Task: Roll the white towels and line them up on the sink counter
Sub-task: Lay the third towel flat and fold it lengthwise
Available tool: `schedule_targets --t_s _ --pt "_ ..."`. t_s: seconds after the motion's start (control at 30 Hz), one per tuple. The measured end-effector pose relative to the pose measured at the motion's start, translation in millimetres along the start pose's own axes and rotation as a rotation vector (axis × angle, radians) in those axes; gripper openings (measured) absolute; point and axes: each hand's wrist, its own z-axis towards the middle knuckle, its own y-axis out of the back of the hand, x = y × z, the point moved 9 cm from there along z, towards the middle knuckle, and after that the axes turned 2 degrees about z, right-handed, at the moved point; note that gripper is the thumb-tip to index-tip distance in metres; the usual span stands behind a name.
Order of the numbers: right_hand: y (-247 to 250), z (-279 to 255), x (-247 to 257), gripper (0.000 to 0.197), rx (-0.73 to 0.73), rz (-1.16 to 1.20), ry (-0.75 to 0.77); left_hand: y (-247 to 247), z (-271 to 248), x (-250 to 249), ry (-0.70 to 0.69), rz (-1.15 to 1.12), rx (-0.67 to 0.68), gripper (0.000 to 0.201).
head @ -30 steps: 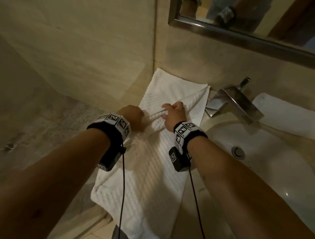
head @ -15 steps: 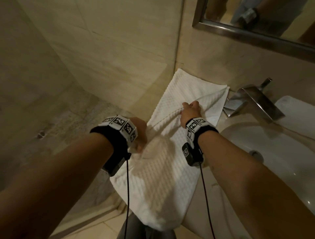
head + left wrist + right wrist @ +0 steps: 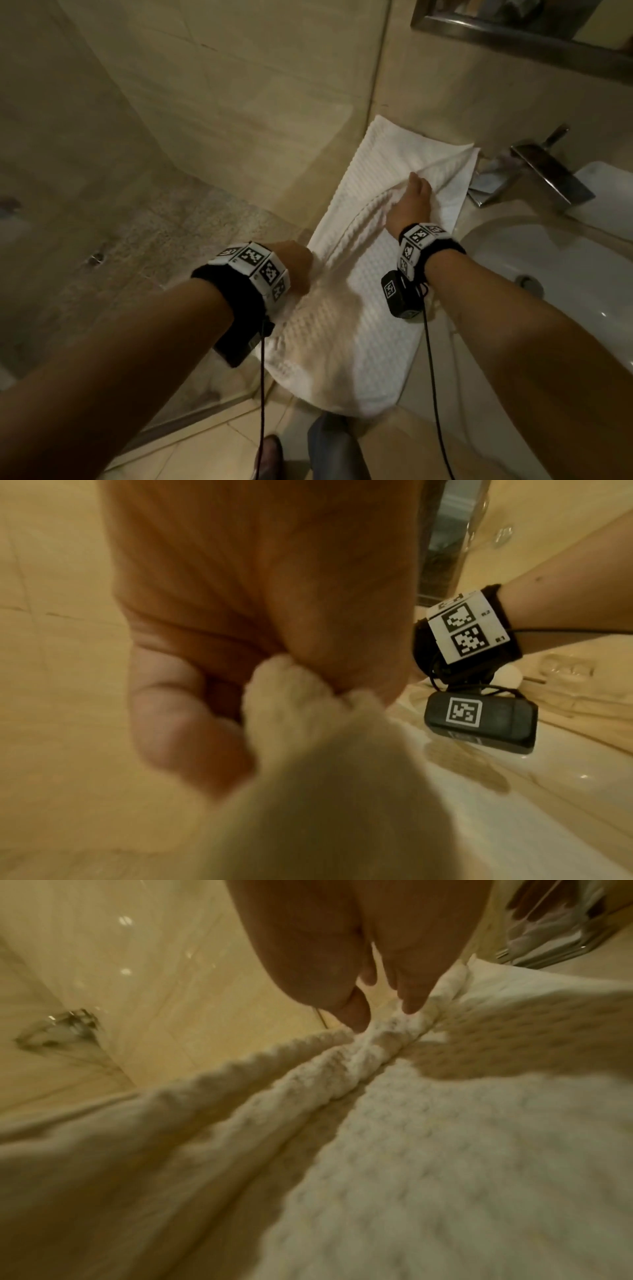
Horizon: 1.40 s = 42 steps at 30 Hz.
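A white waffle-weave towel (image 3: 383,301) lies lengthwise on the sink counter (image 3: 442,404), its near end hanging over the front edge. My left hand (image 3: 294,263) grips the towel's left edge, and the cloth (image 3: 291,693) shows bunched between thumb and curled fingers. My right hand (image 3: 412,198) pinches a raised fold of the towel (image 3: 380,1039) farther back, between thumb and fingertips (image 3: 413,1004). The fold runs taut as a ridge between both hands. A second white towel (image 3: 606,192) lies flat behind the basin at the right.
A chrome faucet (image 3: 534,171) stands right of the towel, beside the white basin (image 3: 548,274) with its drain (image 3: 529,284). The wall and a mirror frame (image 3: 513,37) rise behind. Glass shower panel and stone floor lie to the left.
My left hand has drawn back toward me along the towel's left edge while the right keeps its pinch, so the fold has stretched into a long ridge. The head view shifted left.
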Motion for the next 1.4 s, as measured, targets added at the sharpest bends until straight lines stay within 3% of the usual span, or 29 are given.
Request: schedule_targets --t_s 0.07,0.13,0.23,0.3,0.37,0.5,0.6,0.67,0.7,0.77,0.83,0.9,0.97,1.03,1.13,1.23,1.33,1.4 --pt "10 -22 0 0.056 -0.083 0.137 -0.071 3 -9 -8 -0.016 0.002 -0.086 0.035" --pt "3 -54 -3 0.053 -0.055 0.242 -0.234 3 -19 -13 -0.012 -0.014 -0.130 0.038" --pt "-35 -113 3 0.061 0.202 0.447 -0.418 1 -32 -20 -0.019 -0.104 -0.158 0.037" --pt "-65 -154 9 0.043 0.399 0.558 -0.501 -2 -42 -30 -0.059 -0.104 -0.172 0.032" --pt "-80 -182 7 0.026 0.488 0.599 -0.555 -9 -54 -40 -0.097 -0.071 -0.180 0.035" --pt "-69 -205 -4 0.017 0.393 0.731 -0.580 -20 -70 -48 -0.174 -0.163 -0.203 0.047" --pt "-52 -215 -26 0.014 0.308 0.820 -0.533 -34 -74 -42 -0.180 -0.526 -0.096 0.057" --pt "-48 -223 -54 0.009 0.258 0.837 -0.549 -46 -75 -33 -0.146 -0.824 -0.001 0.053" --pt "-47 -227 -72 0.012 0.206 0.795 -0.577 -49 -74 -24 -0.118 -0.863 -0.013 0.048" --pt "-40 -236 -100 0.025 0.037 0.730 -0.624 -49 -69 2 -0.055 -0.732 -0.144 0.035" --pt "-31 -241 -104 0.026 -0.098 0.633 -0.574 -52 -65 25 0.008 -0.469 -0.280 0.026" --pt "-27 -244 -100 0.030 -0.157 0.555 -0.549 -67 -62 37 0.051 -0.326 -0.303 0.033" --pt "-33 -249 -100 0.037 -0.130 0.624 -0.612 -91 -60 37 0.025 -0.227 -0.233 0.034" --pt "-50 -259 -98 0.044 0.005 0.733 -0.678 -109 -59 32 -0.032 -0.186 -0.193 0.022" --pt "-68 -273 -93 0.058 0.190 0.635 -0.675 -123 -58 28 -0.090 -0.227 -0.144 0.026" --pt "-71 -270 -97 0.062 0.169 0.655 -0.631 -126 -59 27 -0.118 -0.386 -0.103 0.031" --pt "-77 -274 -91 0.056 0.221 0.803 -0.607 -127 -60 22 -0.152 -0.369 -0.090 0.024" --pt "-75 -277 -92 0.067 0.185 0.823 -0.586 -123 -66 18 -0.156 -0.387 -0.121 0.028"
